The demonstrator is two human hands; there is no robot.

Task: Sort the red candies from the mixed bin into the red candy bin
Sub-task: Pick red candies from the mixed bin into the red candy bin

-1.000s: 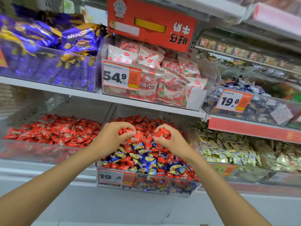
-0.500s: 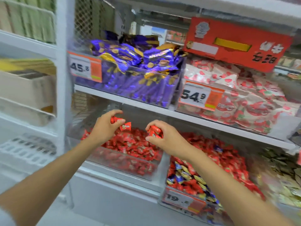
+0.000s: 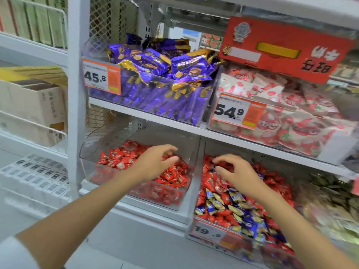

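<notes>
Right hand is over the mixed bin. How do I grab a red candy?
Come down from above with the right hand and pinch a red candy at the back of the mixed bin across its puffed middle. Reds lie loose on top there; blue ones crowd the front.

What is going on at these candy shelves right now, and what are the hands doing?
A person is sorting candy on the lower shelf. The left hand hovers over the red candy bin, fingers loose, with no candy plainly in it. The right hand hangs over the mixed bin, fingers curved above its red candies, not plainly gripping one. Many red ones lie among the blue candies.
</notes>
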